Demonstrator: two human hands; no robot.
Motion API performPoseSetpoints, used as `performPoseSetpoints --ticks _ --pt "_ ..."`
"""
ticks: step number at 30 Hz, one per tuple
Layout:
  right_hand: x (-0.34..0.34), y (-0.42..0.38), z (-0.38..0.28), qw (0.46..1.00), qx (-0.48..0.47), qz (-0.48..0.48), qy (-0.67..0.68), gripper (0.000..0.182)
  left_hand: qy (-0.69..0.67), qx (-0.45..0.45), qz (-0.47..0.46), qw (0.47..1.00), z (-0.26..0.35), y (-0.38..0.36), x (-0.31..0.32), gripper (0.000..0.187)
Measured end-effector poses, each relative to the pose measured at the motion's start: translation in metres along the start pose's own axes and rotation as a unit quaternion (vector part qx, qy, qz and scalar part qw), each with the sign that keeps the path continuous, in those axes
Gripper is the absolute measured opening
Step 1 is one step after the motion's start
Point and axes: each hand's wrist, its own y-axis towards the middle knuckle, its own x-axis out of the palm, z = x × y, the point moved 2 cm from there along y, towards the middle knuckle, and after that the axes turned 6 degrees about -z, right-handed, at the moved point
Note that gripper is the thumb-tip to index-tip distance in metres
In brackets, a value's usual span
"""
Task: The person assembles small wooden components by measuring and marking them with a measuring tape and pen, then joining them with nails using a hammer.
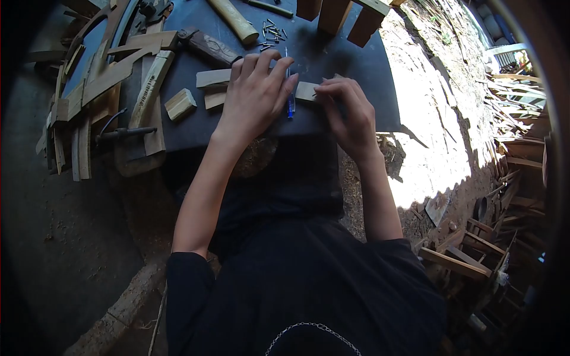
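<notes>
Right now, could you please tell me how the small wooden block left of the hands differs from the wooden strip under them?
The small wooden block lies free and untouched; the wooden strip is pressed flat by the left hand and pinched at its end by the right hand. The block is short and chunky; the strip is long and thin. Both are pale wood on the dark tabletop.

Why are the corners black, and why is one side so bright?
Head view: a fisheye lens rounds the picture, blacking the corners and bending edges. Harsh sun whitens the ground on the right, while the table, left hand and right hand sit in shade; nothing looks blurred.
</notes>
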Motion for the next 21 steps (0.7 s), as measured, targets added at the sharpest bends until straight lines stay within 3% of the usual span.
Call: performPoseSetpoints --ticks 4,10,21 --pt "-0.010 0.007 0.003 0.999 -0.033 -0.011 0.001 0.020 -0.046 0.010 -0.015 0.999 0.005 -0.003 -0.007 0.038" --pt "-0.018 -0.003 0.003 0.998 0.062 0.015 -0.009 0.021 -0.066 0.031 -0.050 0.996 0.016 -0.010 -0.006 0.035" --pt "-0.015 0.003 0.009 0.998 -0.017 -0.034 -0.045 0.018 -0.135 0.000 -0.004 0.991 0.024 -0.013 -0.011 0.026"
